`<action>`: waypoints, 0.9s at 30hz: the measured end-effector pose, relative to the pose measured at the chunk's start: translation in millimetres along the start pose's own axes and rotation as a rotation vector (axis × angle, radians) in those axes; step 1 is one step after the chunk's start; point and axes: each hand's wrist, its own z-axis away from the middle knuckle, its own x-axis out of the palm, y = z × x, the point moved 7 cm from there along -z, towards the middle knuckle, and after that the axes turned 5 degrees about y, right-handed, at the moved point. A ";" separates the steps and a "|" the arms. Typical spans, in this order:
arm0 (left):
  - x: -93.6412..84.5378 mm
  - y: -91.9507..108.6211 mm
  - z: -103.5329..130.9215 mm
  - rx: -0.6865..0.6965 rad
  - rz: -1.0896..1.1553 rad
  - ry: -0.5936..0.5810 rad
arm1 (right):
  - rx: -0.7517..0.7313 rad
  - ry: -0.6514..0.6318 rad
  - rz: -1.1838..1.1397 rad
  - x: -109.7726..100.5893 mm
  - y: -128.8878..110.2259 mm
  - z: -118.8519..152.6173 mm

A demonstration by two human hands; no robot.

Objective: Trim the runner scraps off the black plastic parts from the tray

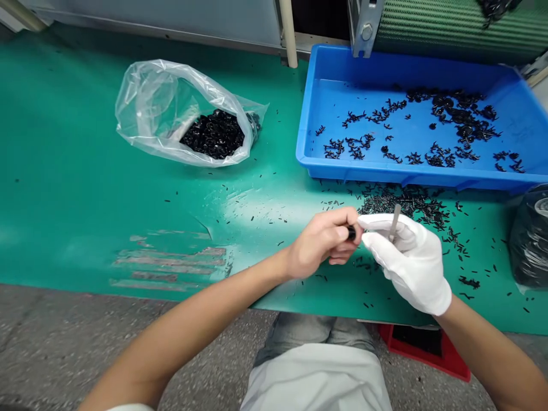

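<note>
My bare left hand (321, 242) is closed around a small black plastic part (351, 232), pinched between thumb and forefinger above the green table. On my right hand (405, 257) is a white glove; its thumb and forefinger tips meet the left fingers at the part. A thin grey metal tool (395, 221) sticks up out of the gloved hand, its lower end hidden in the fingers. Whether the right fingertips also grip the part cannot be seen. Beyond the hands lies a heap of short black plastic bits (398, 205).
A blue tray (302, 134) with black parts and sprues stands at the back right. An open clear bag (145, 108) of black rings lies back left. A dark filled bag (531, 245) sits at the right edge. Below the table edge is a red bin (456, 357).
</note>
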 end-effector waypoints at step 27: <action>-33.3 44.9 -215.1 0.086 -1.941 -0.103 | 0.223 0.191 -0.325 -28.2 26.3 -38.9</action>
